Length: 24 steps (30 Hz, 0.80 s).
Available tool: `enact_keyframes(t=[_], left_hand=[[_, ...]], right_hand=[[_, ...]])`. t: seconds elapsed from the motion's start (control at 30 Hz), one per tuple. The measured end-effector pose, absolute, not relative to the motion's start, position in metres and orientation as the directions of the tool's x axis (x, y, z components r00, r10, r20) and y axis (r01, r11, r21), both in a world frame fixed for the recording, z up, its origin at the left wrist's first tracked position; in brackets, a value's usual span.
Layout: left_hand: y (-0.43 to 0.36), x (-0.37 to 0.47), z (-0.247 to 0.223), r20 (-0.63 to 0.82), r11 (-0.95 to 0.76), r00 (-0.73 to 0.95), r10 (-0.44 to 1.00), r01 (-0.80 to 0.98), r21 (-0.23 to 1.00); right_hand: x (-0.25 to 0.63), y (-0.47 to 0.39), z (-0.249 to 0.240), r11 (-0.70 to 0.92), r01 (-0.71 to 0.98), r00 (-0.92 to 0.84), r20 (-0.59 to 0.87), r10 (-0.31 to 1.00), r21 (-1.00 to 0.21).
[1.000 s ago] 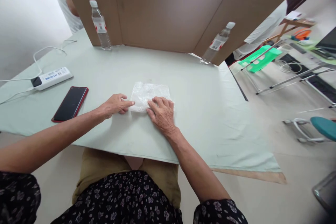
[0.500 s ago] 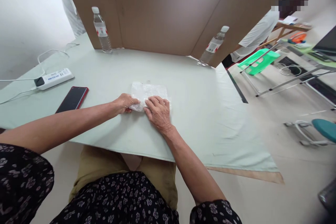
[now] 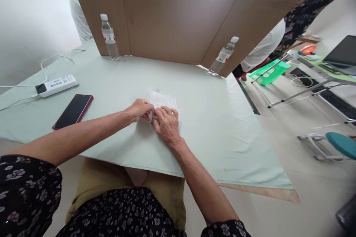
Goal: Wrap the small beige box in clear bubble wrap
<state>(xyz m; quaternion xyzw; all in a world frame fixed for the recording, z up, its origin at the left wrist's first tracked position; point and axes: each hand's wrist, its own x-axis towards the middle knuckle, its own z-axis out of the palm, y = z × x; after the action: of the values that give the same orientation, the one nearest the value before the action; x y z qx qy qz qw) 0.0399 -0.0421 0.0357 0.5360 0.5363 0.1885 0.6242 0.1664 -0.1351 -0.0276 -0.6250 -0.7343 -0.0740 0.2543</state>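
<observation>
A piece of clear bubble wrap lies on the pale green tablecloth in front of me. Its left edge is lifted and pinched between the thumb and fingers of my left hand. My right hand lies palm down over the near part of the wrap, fingers stretched out and pressing on it, with the thumb close to the lifted edge. The right hand covers part of the sheet, and whether anything is under it I cannot tell.
Left of my hands lie a red-edged phone and a white power strip with cables. Two water bottles stand against a cardboard screen. Beyond the table's right edge are a green stool and people partly hidden.
My left hand has moved right, toward the right hand, folding the wrap's left edge up and over. The right hand stays about in place. The view has shifted slightly.
</observation>
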Motion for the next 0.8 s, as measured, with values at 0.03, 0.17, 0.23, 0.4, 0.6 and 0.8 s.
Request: enact_keyframes(t=[0.03, 0.17, 0.23, 0.4, 0.6, 0.8], left_hand=[[-0.042, 0.04, 0.037, -0.468, 0.357, 0.383, 0.796, 0.328, 0.875], [-0.043, 0.035, 0.038, -0.425, 0.275, 0.513, 0.746, 0.343, 0.898], [-0.045, 0.033, 0.033, -0.31, 0.05, 0.56, 0.769, 0.43, 0.902], [-0.055, 0.036, 0.007, 0.233, -0.642, 0.632, 0.739, 0.555, 0.529], [-0.06, 0.039, -0.022, 0.474, -0.798, 0.642, 0.603, 0.488, 0.354], [-0.064, 0.041, -0.035, 0.533, -0.801, 0.599, 0.598, 0.466, 0.376]], right_hand=[[0.167, -0.136, -0.027, 0.21, 0.947, -0.074, 0.471, 0.879, -0.243], [0.17, -0.137, -0.027, 0.234, 0.894, -0.027, 0.478, 0.878, -0.381], [0.173, -0.137, -0.026, 0.243, 0.877, -0.024, 0.47, 0.883, -0.413], [0.193, -0.138, -0.015, 0.191, 0.871, 0.084, 0.52, 0.85, -0.453], [0.246, -0.146, 0.001, -0.391, 0.649, 0.536, 0.028, 0.844, -0.653], [0.246, -0.143, -0.007, -0.408, 0.58, 0.459, -0.13, 0.879, -0.705]])
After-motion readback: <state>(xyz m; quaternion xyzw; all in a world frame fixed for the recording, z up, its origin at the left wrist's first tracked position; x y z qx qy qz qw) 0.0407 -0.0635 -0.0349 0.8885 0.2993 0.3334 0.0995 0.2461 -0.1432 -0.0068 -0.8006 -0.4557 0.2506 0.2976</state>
